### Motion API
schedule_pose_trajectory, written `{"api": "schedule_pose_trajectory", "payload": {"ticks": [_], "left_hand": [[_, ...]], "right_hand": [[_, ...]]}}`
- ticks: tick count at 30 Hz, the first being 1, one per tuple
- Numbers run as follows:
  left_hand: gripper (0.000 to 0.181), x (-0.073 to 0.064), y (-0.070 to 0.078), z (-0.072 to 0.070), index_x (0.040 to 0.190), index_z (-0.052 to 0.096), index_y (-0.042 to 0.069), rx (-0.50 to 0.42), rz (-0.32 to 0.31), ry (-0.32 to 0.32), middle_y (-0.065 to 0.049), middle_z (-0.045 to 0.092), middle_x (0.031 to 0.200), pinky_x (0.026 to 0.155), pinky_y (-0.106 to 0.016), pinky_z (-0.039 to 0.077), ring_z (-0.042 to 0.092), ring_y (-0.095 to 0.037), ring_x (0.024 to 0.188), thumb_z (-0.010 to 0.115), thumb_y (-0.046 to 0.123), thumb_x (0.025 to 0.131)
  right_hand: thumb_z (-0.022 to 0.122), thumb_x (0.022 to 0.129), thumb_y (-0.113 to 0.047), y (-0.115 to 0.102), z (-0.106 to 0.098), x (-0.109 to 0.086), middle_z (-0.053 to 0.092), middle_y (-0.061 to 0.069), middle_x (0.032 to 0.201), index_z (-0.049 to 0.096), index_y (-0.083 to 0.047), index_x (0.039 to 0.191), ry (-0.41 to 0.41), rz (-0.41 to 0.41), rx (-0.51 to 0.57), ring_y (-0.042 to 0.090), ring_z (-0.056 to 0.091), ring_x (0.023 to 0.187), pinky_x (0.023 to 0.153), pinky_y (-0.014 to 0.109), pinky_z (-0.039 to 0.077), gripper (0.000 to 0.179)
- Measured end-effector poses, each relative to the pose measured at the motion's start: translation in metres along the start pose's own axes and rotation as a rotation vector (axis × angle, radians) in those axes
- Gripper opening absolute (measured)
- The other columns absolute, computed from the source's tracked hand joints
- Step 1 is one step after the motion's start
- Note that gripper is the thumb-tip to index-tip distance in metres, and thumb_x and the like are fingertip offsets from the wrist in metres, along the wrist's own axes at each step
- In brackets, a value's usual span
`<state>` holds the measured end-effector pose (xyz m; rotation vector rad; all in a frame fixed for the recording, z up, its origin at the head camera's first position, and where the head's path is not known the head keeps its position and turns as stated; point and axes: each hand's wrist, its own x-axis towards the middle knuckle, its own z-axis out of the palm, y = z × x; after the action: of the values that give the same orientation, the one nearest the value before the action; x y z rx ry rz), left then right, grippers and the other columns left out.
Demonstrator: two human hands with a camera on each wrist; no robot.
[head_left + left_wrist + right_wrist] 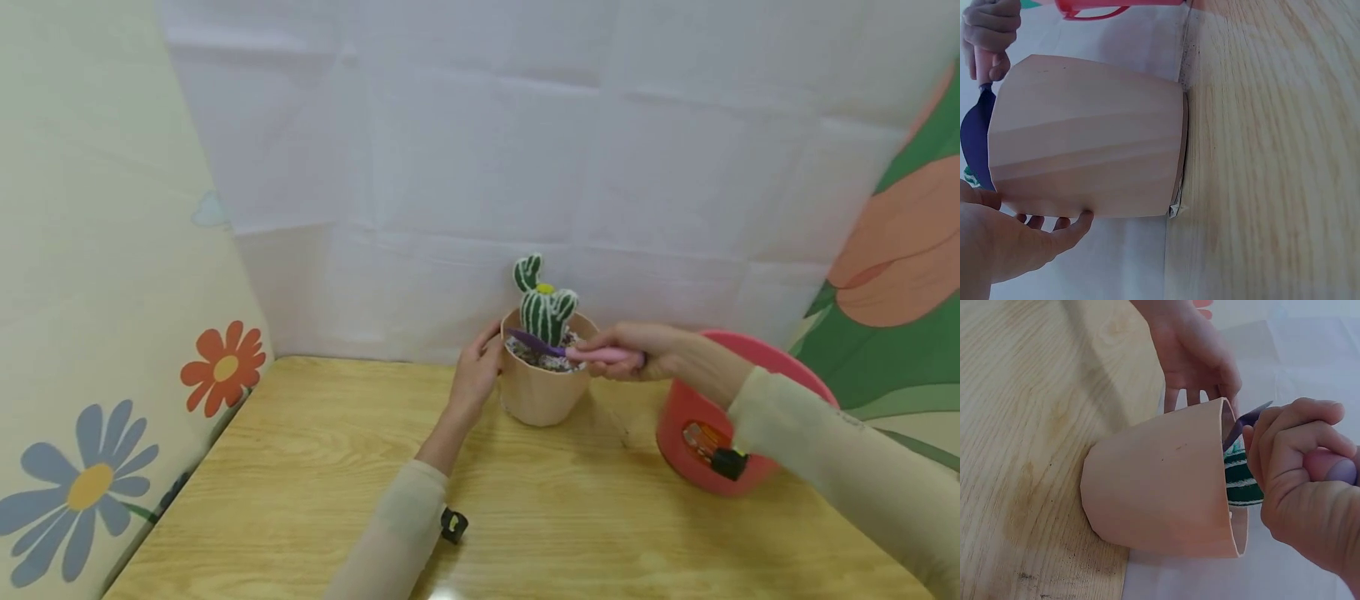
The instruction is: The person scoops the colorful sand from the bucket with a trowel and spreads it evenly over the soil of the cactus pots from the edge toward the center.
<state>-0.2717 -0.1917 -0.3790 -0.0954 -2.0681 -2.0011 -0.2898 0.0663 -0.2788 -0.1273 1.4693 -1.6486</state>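
A beige flower pot (543, 398) stands on the table, holding dark soil with white bits (534, 354) and a green knitted cactus (542, 317) with white stripes and a yellow top. My left hand (476, 371) grips the pot's left side, its thumb by the rim and its fingers against the outer wall. A small trowel with a pink handle and purple blade (977, 134) is in my right hand (637, 350), fingers curled round the handle. The blade lies across the pot's mouth in front of the cactus, low over the soil.
A red bucket (682, 417) with an orange label stands to the right, partly behind my right forearm. Dark crumbs (1041, 578) dot the wooden table (315, 500) near the pot. Behind hangs a white cloth (420, 167), with flower-painted walls (90, 292) at the sides.
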Motion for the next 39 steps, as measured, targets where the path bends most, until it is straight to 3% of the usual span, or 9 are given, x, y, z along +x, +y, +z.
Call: {"api": "schedule_pose_trajectory", "payload": {"ticks": [4,9,17,21,24,28,31,33,39], "left_hand": [[0.046,0.001,-0.002,-0.001,0.148,0.055,0.012,-0.012,-0.005,-0.007,-0.011,0.059,0.141,0.093,-0.046,0.053,0.061,-0.025,0.111,0.054,0.029,0.106],[0.046,0.004,-0.005,-0.006,0.149,0.053,0.01,-0.026,-0.017,-0.014,-0.016,0.057,0.142,0.095,-0.048,0.052,0.06,-0.028,0.114,0.053,0.028,0.106],[0.047,0.01,-0.006,-0.019,0.148,0.054,0.009,-0.004,-0.015,0.005,-0.018,0.061,0.136,0.092,-0.046,0.051,0.059,-0.025,0.109,0.055,0.026,0.104],[0.048,0.013,-0.006,-0.028,0.148,0.054,0.01,0.033,-0.015,0.001,-0.013,0.056,0.144,0.093,-0.044,0.05,0.057,-0.026,0.121,0.056,0.027,0.103],[0.05,0.015,-0.006,-0.035,0.148,0.054,0.01,0.058,-0.014,-0.001,-0.009,0.054,0.147,0.096,-0.045,0.05,0.055,-0.028,0.127,0.057,0.029,0.102],[0.05,0.019,-0.004,-0.042,0.147,0.055,0.011,0.094,-0.011,-0.001,-0.008,0.053,0.148,0.1,-0.046,0.049,0.053,-0.03,0.13,0.058,0.032,0.102],[0.05,0.021,-0.003,-0.046,0.146,0.056,0.01,0.119,0.002,0.001,-0.009,0.053,0.147,0.102,-0.046,0.048,0.053,-0.032,0.13,0.059,0.033,0.101],[0.05,0.024,-0.002,-0.048,0.145,0.056,0.009,0.123,0.01,0.004,-0.009,0.054,0.147,0.101,-0.046,0.049,0.053,-0.032,0.13,0.059,0.033,0.102],[0.049,0.031,-0.001,-0.057,0.145,0.056,0.008,0.121,0.011,0.021,-0.009,0.056,0.144,0.1,-0.044,0.05,0.053,-0.031,0.13,0.06,0.031,0.101]], "right_hand": [[0.047,0.106,-0.007,0.002,-0.001,-0.01,0.066,0.013,0.086,0.058,0.007,0.122,0.017,-0.012,0.022,0.003,0.044,0.044,0.038,0.011,0.032,0.024],[0.047,0.107,-0.009,0.008,-0.003,-0.024,0.066,0.011,0.081,0.06,0.006,0.121,0.02,-0.041,-0.031,0.004,0.046,0.044,0.038,0.012,0.033,0.025],[0.058,0.103,-0.014,0.011,-0.012,-0.046,0.063,0.009,0.074,0.069,0.006,0.116,0.031,-0.119,-0.256,0.004,0.039,0.043,0.038,0.016,0.025,0.025],[0.066,0.101,-0.02,0.014,-0.018,-0.056,0.057,0.009,0.071,0.069,0.007,0.113,0.075,-0.161,-0.372,0.008,0.035,0.044,0.04,0.021,0.026,0.03],[0.066,0.101,-0.023,0.017,-0.024,-0.064,0.052,0.01,0.07,0.065,0.008,0.102,0.094,-0.218,-0.447,0.011,0.034,0.044,0.043,0.025,0.028,0.031],[0.067,0.101,-0.027,0.02,-0.033,-0.079,0.053,0.011,0.074,0.062,0.009,0.106,0.182,-0.266,-0.505,0.013,0.038,0.048,0.045,0.026,0.034,0.037],[0.07,0.099,-0.033,0.021,-0.045,-0.091,0.056,0.01,0.074,0.064,0.006,0.124,0.306,-0.28,-0.584,0.014,0.041,0.052,0.047,0.024,0.038,0.047],[0.072,0.097,-0.035,0.022,-0.054,-0.097,0.057,0.01,0.073,0.064,0.005,0.128,0.381,-0.291,-0.649,0.013,0.042,0.052,0.048,0.024,0.038,0.052],[0.073,0.095,-0.039,0.026,-0.081,-0.111,0.059,0.01,0.068,0.067,0.0,0.129,0.531,-0.297,-0.794,0.013,0.046,0.05,0.046,0.028,0.042,0.052]]}}
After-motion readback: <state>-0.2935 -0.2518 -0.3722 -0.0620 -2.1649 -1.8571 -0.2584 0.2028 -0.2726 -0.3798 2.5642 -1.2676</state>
